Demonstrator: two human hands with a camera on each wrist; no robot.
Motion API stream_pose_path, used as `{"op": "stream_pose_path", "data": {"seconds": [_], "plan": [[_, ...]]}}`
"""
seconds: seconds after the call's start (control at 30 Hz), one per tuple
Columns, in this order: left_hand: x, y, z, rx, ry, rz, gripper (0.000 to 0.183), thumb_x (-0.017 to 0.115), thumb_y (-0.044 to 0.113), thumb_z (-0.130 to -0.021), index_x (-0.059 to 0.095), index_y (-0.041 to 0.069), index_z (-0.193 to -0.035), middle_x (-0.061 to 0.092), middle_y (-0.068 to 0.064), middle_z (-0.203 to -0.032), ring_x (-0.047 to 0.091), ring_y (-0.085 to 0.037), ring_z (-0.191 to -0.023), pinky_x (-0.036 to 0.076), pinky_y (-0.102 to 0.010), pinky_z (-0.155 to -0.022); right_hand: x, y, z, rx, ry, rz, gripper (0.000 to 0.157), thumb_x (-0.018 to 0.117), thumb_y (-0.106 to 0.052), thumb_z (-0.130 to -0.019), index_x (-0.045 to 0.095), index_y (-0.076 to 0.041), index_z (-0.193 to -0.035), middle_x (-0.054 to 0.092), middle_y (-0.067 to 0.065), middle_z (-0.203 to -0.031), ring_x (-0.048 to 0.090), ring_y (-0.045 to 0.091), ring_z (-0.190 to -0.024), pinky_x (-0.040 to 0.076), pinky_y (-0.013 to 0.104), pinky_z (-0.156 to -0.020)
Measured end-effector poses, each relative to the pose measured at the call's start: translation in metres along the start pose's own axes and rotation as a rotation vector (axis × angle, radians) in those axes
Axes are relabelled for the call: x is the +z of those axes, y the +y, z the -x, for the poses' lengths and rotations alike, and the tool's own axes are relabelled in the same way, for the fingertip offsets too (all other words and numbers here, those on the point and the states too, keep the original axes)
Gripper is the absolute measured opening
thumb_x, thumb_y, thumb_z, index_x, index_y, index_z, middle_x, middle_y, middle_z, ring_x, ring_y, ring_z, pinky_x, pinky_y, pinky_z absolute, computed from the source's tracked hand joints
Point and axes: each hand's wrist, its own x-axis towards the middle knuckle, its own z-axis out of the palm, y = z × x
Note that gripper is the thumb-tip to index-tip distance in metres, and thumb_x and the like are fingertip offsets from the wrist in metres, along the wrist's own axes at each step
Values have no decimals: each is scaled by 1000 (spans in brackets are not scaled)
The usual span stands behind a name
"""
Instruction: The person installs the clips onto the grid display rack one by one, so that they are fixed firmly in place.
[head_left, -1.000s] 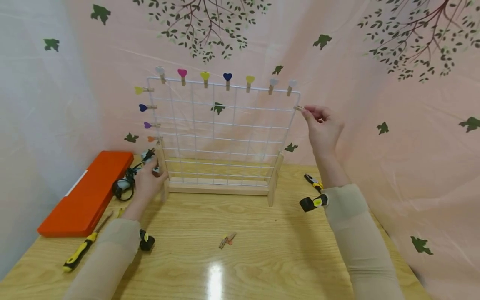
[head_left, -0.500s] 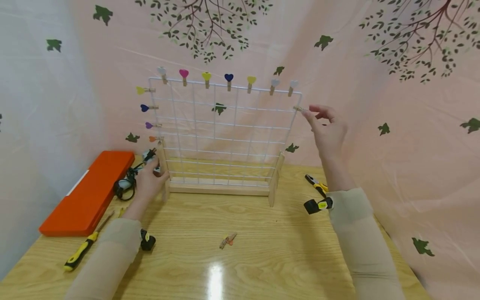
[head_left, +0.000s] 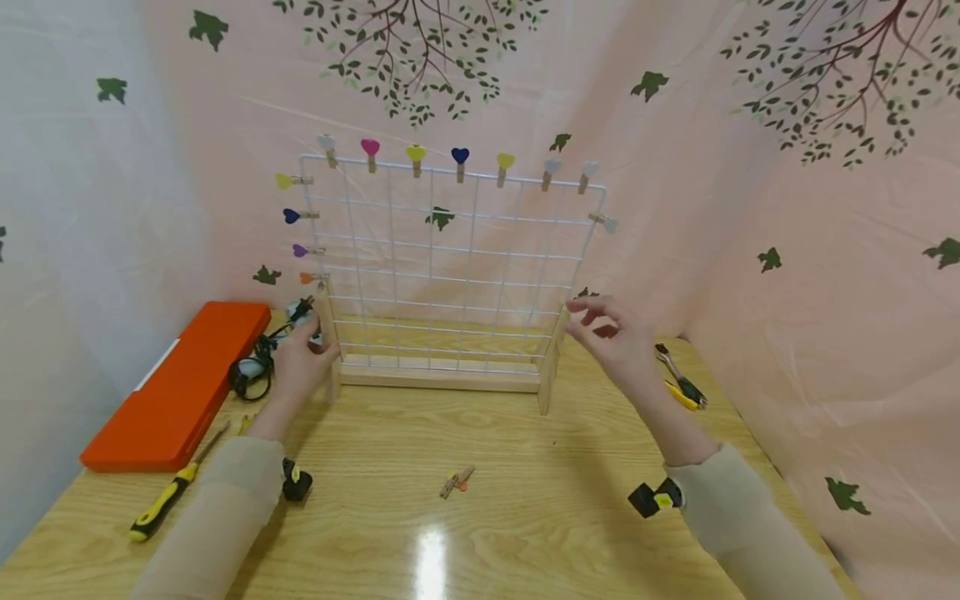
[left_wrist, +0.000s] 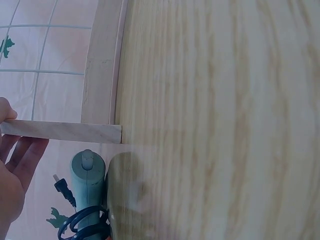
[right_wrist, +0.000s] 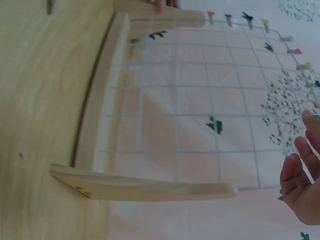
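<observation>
A white wire grid (head_left: pixel 432 245) stands upright in a wooden stand (head_left: pixel 438 380). Small wooden clothespins with coloured hearts line its top and left edges, and one clothespin with a pale heart (head_left: pixel 609 224) sits high on the right edge. My left hand (head_left: pixel 296 358) grips the stand's left post (left_wrist: pixel 60 131), thumb on one side and fingers on the other. My right hand (head_left: pixel 618 342) is beside the top of the right post (right_wrist: pixel 150 188), fingers loosely bent and holding nothing. Loose clothespins (head_left: pixel 457 482) lie on the table in front of the stand.
An orange case (head_left: pixel 172 387) and a yellow-black screwdriver (head_left: pixel 165 504) lie at the left. Behind my left hand is a teal tool (left_wrist: pixel 87 175) with a black cord and plug. Hand tools (head_left: pixel 681 379) lie at the right. A printed cloth hangs behind the table.
My right hand has let go of the clothespin on the grid's right edge and moved down to near the right post. My left hand has stayed on the left post.
</observation>
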Motion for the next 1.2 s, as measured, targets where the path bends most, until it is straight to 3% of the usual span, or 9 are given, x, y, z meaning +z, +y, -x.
{"op": "stream_pose_path", "data": {"seconds": [0.23, 0.4, 0.6, 0.8, 1.03, 1.2], "plan": [[-2, 2, -1, -6, 2, 3, 52, 60, 16, -82, 45, 8, -131, 59, -17, -106, 59, -25, -68, 49, -39, -56, 52, 36, 44, 18, -286, 53, 32, 70, -28, -75, 63, -22, -106, 62, -7, -100, 52, 11, -83, 48, 28, -68], [-4, 3, -2, 5, 19, -11, 48, 60, 16, -81, 49, 8, -127, 60, -17, -103, 59, -25, -67, 48, -40, -56, 89, 54, 74, 33, -514, 47, 36, 72, -26, -74, 62, -23, -108, 60, -10, -103, 55, 16, -88, 48, 36, -73], [-3, 2, -2, -4, 7, -6, 50, 61, 16, -82, 47, 7, -129, 60, -17, -103, 59, -25, -68, 49, -40, -56, 123, 58, 101, 18, -688, 29, 32, 73, -23, -72, 65, -18, -102, 61, -5, -88, 54, 11, -80, 46, 24, -69], [-2, 3, -2, -3, 11, -1, 51, 61, 16, -81, 47, 8, -130, 60, -17, -102, 59, -24, -67, 49, -38, -55, 138, 53, 109, 64, -755, -23, 29, 74, -22, -70, 68, -10, -95, 61, -5, -76, 50, 0, -65, 42, 14, -57], [-1, 1, -2, 10, 16, 1, 47, 61, 15, -81, 51, 7, -126, 61, -17, -101, 59, -24, -67, 49, -37, -55, 145, 55, 112, 83, -743, 42, 22, 75, -25, -69, 69, -13, -86, 57, -12, -67, 49, -3, -61, 43, 15, -55], [-1, 2, -1, 1, 18, -4, 50, 61, 16, -81, 49, 8, -128, 61, -16, -102, 58, -24, -66, 48, -35, -54, 144, 56, 113, 91, -729, 21, 21, 77, -23, -67, 67, -11, -82, 57, -9, -65, 49, -2, -57, 42, 15, -52]]}}
